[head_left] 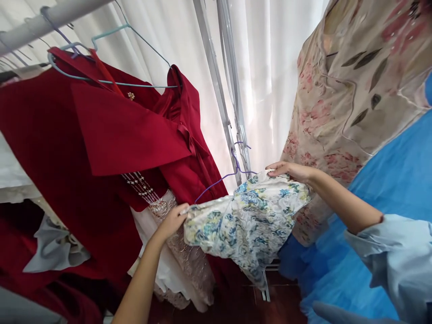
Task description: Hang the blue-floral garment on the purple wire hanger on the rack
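A white dress with a blue and yellow flower print (248, 220) hangs on a purple wire hanger (216, 183) in the middle of the view. My left hand (174, 221) pinches its left shoulder edge. On the other side my right hand (290, 172) grips the right shoulder edge, fingers over the cloth. Between the two hands the fabric is spread, and its lower part narrows downward. The hanger's hook is up by a metal rack post (216, 72); whether it rests on anything there I cannot tell.
At the left, a dark red dress (135, 130) hangs on a teal hanger (148, 45) from a white rail (50, 20). A beige floral dress (324, 121) and a blue tulle skirt (364, 252) fill the right. White curtains (270, 67) hang behind.
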A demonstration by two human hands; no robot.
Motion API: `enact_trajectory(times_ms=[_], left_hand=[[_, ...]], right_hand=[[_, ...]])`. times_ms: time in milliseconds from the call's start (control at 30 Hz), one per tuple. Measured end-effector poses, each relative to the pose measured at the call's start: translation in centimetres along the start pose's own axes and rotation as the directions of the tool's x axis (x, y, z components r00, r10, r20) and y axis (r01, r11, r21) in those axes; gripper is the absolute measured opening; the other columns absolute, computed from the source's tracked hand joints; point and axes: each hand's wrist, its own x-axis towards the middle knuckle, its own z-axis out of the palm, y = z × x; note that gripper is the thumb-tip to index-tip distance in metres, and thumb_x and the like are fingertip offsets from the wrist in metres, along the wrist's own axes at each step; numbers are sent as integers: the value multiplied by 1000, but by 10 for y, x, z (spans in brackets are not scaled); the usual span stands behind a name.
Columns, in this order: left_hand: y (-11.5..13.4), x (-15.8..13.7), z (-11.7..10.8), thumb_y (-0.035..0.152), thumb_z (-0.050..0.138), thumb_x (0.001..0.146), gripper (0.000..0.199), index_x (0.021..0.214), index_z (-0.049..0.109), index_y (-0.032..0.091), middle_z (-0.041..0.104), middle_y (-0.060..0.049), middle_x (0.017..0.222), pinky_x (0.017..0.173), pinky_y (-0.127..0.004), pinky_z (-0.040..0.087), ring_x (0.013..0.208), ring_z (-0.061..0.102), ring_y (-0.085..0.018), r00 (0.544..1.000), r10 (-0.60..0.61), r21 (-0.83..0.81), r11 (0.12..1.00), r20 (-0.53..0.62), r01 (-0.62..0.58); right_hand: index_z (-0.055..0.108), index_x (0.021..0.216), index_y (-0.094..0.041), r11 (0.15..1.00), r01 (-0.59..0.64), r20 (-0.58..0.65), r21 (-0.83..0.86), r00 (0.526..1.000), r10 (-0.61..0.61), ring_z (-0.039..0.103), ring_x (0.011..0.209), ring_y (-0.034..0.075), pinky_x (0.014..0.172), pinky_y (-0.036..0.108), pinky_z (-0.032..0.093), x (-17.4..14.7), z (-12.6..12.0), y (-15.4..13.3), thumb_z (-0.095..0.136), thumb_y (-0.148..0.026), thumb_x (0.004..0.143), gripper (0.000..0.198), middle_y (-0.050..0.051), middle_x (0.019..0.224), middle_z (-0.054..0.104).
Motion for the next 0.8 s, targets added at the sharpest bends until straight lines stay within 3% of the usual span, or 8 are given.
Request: enact_trajectory(times_ms=[67, 133, 200, 300, 367, 467, 667, 800], left_hand=[[21, 24, -6, 29, 54, 75, 17, 88, 60, 20, 65, -3, 90, 90, -38, 48, 91, 60, -23, 988, 78, 5, 997, -133, -78], [43, 39, -3, 32, 56, 79, 34, 111, 52, 21, 63, -6, 109, 93, -36, 48, 100, 61, -21, 939, 157, -44, 983, -305, -179], [61, 44, 6, 39, 61, 81, 53, 128, 42, 22, 56, -11, 127, 94, -36, 48, 109, 61, -21, 903, 175, -84, 971, -393, -225], [73, 40, 26, 49, 64, 82, 61, 132, 43, 22, 57, -13, 129, 90, -37, 49, 106, 62, -23, 930, 111, -4, 993, -350, -120], [74, 36, 38, 54, 56, 87, 47, 119, 54, 19, 65, -10, 111, 85, -35, 50, 95, 64, -23, 960, 88, 86, 994, -266, -68], [74, 32, 48, 54, 45, 93, 41, 94, 63, 17, 68, -3, 83, 76, -29, 48, 80, 63, -21, 979, 138, 201, 974, -147, -107], [80, 33, 34, 44, 45, 95, 32, 112, 62, 21, 71, -3, 100, 81, -26, 46, 92, 65, -21, 923, 284, 251, 943, -259, -220], [54, 37, 32, 38, 45, 95, 28, 110, 60, 21, 69, -5, 100, 85, -29, 44, 94, 63, -23, 925, 235, 214, 961, -299, -175]], right_hand=[[70, 92, -12, 999, -14, -3, 38, 1000, 14, 68, 70, 18, 60, 24, 50, 2, 2, 1, 76, -30, 75, 25, 4, 80, 72], [70, 96, -12, 996, -16, -27, 88, 999, 19, 69, 74, 19, 64, 25, 53, 4, 3, 5, 76, -28, 75, 27, 5, 83, 74], [71, 95, -12, 993, -8, -51, 117, 999, 14, 70, 75, 18, 68, 25, 54, 5, 5, 9, 76, -27, 75, 26, 5, 85, 74], [71, 95, -12, 992, 7, -61, 124, 998, 1, 70, 80, 18, 73, 26, 55, 5, 9, 14, 76, -30, 77, 25, 5, 88, 75], [71, 98, -13, 994, 23, -52, 109, 999, -17, 70, 80, 18, 74, 26, 55, 3, 11, 15, 75, -32, 79, 28, 5, 89, 74], [71, 98, -12, 998, 50, -27, 49, 998, -48, 67, 66, 15, 65, 25, 53, 1, 13, 11, 74, -35, 80, 29, 4, 83, 74], [71, 87, -11, 991, 106, 12, -78, 994, -105, 56, 51, 9, 51, 19, 46, 14, 26, -22, 72, -37, 80, 26, 0, 67, 68], [71, 83, -13, 984, 62, 63, -165, 997, -52, 51, 47, 9, 52, 21, 44, 35, 53, -37, 71, -39, 81, 26, -2, 59, 63]])
